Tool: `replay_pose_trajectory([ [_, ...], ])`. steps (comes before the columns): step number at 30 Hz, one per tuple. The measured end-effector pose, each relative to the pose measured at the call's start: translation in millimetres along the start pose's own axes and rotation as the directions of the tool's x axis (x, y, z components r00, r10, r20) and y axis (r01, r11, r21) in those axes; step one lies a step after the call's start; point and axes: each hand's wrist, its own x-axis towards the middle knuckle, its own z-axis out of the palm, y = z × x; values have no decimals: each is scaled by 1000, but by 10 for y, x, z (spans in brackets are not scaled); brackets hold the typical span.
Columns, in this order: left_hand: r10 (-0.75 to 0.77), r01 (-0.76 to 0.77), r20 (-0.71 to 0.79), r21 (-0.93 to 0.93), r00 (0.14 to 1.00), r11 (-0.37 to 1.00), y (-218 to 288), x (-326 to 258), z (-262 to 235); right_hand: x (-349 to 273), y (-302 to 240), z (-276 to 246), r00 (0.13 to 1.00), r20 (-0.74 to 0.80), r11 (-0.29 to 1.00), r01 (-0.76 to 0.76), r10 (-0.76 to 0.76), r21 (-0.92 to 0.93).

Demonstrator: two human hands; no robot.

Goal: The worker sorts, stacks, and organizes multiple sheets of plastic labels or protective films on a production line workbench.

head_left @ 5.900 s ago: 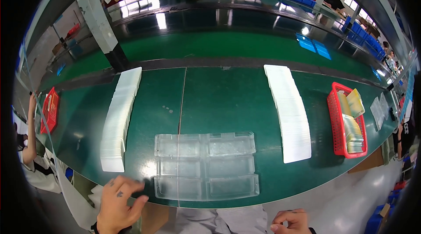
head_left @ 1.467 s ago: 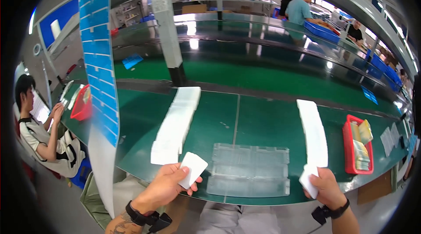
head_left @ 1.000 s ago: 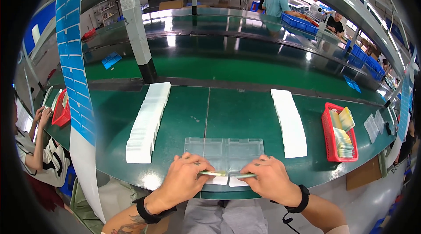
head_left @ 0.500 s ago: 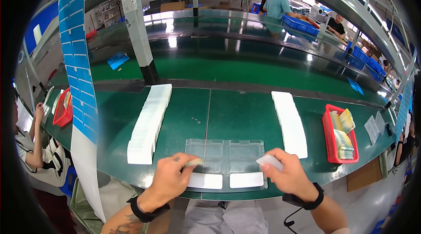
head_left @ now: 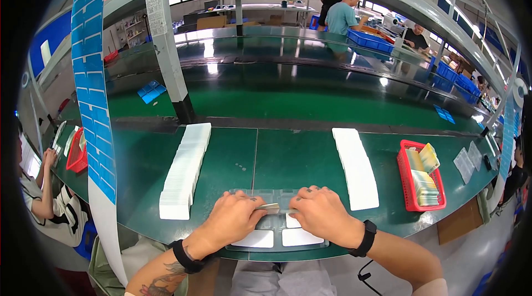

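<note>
A clear plastic tray (head_left: 277,249) with compartments lies at the bench's near edge. White cards fill its near left compartment (head_left: 252,239) and near right compartment (head_left: 302,237). Over the tray's far left part, my left hand (head_left: 233,215) is closed on a small stack of thin cards (head_left: 270,208), seen edge-on. My right hand (head_left: 324,214) is over the far right part, fingers curled and pinched at a white card (head_left: 292,220), which shows only partly beneath them. The fingertips hide much of the tray's far half.
Long overlapping rows of white cards lie to the left (head_left: 185,174) and right (head_left: 354,168). A red basket (head_left: 407,185) of yellowish cards stands right, beside clear plastic pieces (head_left: 468,163). A grey post (head_left: 166,46) rises at the bench's back. Another person's hands (head_left: 50,157) are far left.
Both hands have moved inward, close together above the tray. My right hand has brought its white card from the tray's right side onto its far right part. The view has shifted slightly.
</note>
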Motion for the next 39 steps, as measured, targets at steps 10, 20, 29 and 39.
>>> replay_pose_trajectory([
  [10,-68,76,59,-161,996,984,-47,29,-80,37,100,-106,996,-64,977,-53,67,208],
  [20,-143,145,31,-321,989,936,-204,108,-179,-5,222,-251,981,47,908,-190,186,373],
  [29,35,-31,82,-44,996,999,-267,232,-39,130,262,-99,988,152,977,-63,32,202],
  [39,169,-157,-57,169,984,973,-246,-114,-43,-160,165,-174,997,48,998,67,-67,4],
])
